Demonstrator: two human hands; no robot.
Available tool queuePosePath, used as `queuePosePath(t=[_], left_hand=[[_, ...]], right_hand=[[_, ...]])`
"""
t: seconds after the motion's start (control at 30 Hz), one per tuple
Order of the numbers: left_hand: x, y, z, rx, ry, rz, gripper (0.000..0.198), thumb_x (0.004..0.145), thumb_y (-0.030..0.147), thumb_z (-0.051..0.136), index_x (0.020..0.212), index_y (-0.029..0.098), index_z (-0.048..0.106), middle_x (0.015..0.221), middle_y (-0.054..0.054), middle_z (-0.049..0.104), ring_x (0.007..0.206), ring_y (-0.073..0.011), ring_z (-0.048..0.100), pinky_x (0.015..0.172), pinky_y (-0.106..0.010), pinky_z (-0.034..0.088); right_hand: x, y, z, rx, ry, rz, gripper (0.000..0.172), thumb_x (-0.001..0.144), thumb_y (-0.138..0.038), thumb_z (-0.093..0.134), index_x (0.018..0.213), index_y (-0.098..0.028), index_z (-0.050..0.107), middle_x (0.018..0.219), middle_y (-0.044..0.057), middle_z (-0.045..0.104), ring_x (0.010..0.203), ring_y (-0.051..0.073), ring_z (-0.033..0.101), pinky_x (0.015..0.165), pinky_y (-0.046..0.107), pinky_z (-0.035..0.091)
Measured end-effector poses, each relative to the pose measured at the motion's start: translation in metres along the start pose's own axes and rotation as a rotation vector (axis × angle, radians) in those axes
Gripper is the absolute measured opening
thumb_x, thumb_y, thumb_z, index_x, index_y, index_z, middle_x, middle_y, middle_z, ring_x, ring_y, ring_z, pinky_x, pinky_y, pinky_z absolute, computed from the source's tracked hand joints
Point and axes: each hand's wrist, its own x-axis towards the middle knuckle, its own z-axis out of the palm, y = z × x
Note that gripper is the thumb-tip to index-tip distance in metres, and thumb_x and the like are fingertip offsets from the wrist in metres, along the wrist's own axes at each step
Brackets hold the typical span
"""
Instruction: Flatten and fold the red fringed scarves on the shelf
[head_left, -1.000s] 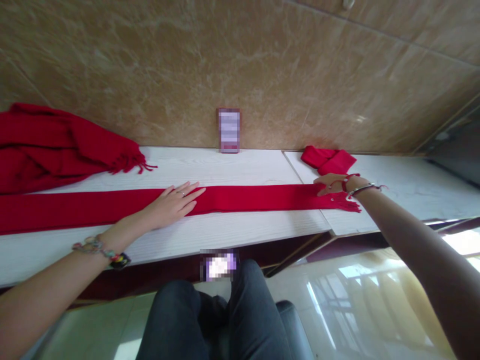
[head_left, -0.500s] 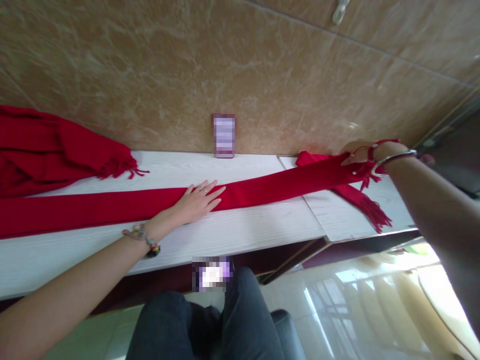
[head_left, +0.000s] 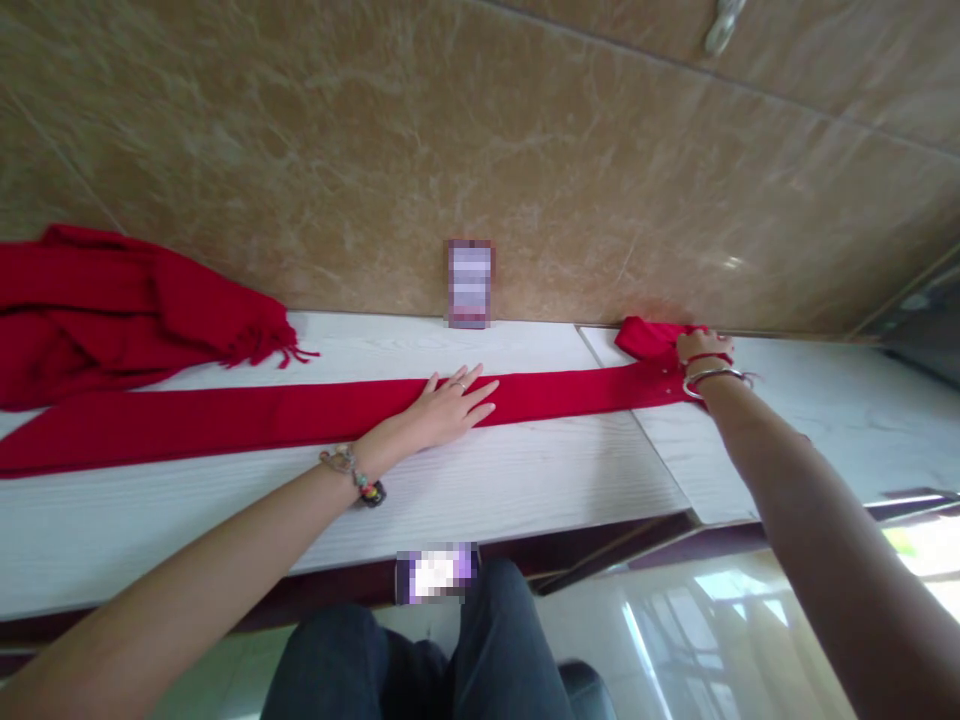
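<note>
A long red scarf (head_left: 247,415) lies stretched flat along the white tabletop (head_left: 487,490). My left hand (head_left: 450,405) rests flat on its middle, fingers spread, a ring on one finger and a beaded bracelet at the wrist. My right hand (head_left: 697,350) sits at the scarf's right end, fingers curled into the cloth, beside a small folded red piece (head_left: 649,335). A metal bangle and a red cord circle that wrist. The scarf's fringe is hidden under my right hand and arm.
A pile of red scarves (head_left: 112,310) with fringe lies at the back left. A small blurred card (head_left: 469,284) leans on the brown marbled wall. A second white table (head_left: 832,410) adjoins on the right. My dark-trousered knees (head_left: 450,660) and glossy floor lie below.
My right hand lifted the scarf's right end off the table, then brought it down again at the seam between the tables. My left hand slid rightward along the scarf.
</note>
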Motion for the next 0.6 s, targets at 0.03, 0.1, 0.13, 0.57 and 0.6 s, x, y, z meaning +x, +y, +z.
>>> queuePosePath(t=[0.03,0.1,0.13,0.57,0.6], left_hand=[[-0.002,-0.005,-0.001,-0.003,0.000,-0.007,0.050,0.096,0.042,0.022,0.144,0.029,0.027,0.154,-0.006,0.013,0.141,-0.0255,0.012,0.108,-0.057,0.016],[-0.005,-0.016,-0.003,-0.003,0.017,-0.040,0.050,0.096,0.042,0.023,0.144,0.028,0.027,0.154,-0.007,0.011,0.141,-0.0252,0.011,0.108,-0.057,0.015],[-0.006,-0.022,-0.002,0.000,0.027,-0.059,0.050,0.096,0.042,0.023,0.144,0.027,0.028,0.154,-0.007,0.011,0.141,-0.0252,0.011,0.108,-0.056,0.015],[-0.022,-0.057,0.003,-0.036,0.001,-0.018,0.055,0.096,0.045,0.021,0.145,0.020,0.024,0.153,-0.007,0.018,0.141,-0.0197,0.014,0.112,-0.040,0.014],[-0.024,-0.061,0.003,-0.038,-0.005,-0.023,0.055,0.096,0.046,0.021,0.145,0.022,0.023,0.153,-0.007,0.016,0.141,-0.0203,0.013,0.112,-0.041,0.013]], right_hand=[[-0.001,-0.005,0.002,-0.007,-0.026,0.002,0.023,0.090,-0.015,0.045,0.103,-0.008,0.064,0.109,0.021,0.060,0.107,0.029,0.054,0.085,0.049,0.043],[-0.003,-0.028,0.002,0.029,-0.070,-0.073,0.028,0.088,-0.010,0.043,0.106,-0.006,0.064,0.113,0.026,0.058,0.115,0.035,0.048,0.087,0.052,0.039],[-0.005,-0.045,0.000,0.078,-0.082,-0.170,0.032,0.087,-0.012,0.046,0.115,-0.007,0.059,0.120,0.025,0.055,0.118,0.035,0.045,0.088,0.051,0.039],[-0.090,-0.262,-0.013,0.480,-0.294,-0.633,0.056,0.093,-0.039,0.032,0.141,-0.010,0.031,0.140,0.019,0.041,0.130,0.027,0.037,0.102,0.050,0.034],[-0.092,-0.261,-0.012,0.468,-0.285,-0.632,0.055,0.094,-0.038,0.030,0.141,-0.010,0.031,0.140,0.019,0.041,0.130,0.027,0.037,0.103,0.051,0.032]])
